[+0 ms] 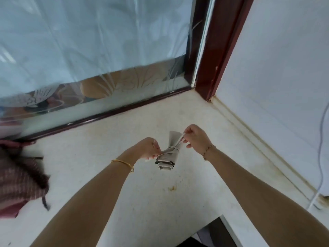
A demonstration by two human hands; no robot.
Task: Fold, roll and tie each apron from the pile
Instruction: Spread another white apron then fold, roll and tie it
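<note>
A beige apron [168, 158], folded and rolled into a tight bundle, is held just above the white counter [124, 175] in the middle of the view. Its strap [179, 140] is wound round the roll's middle. My left hand [148, 148] pinches one strap end at the roll's left side. My right hand [195, 138] pinches the other strap end, drawn up and to the right of the roll. The strap runs taut between both hands.
A pile of dark red checked aprons [19, 177] lies at the counter's left edge. A frosted glass pane [89, 50] in a dark red frame stands behind. A white wall [284, 68] closes the right side. The counter's front edge has a notch [217, 227].
</note>
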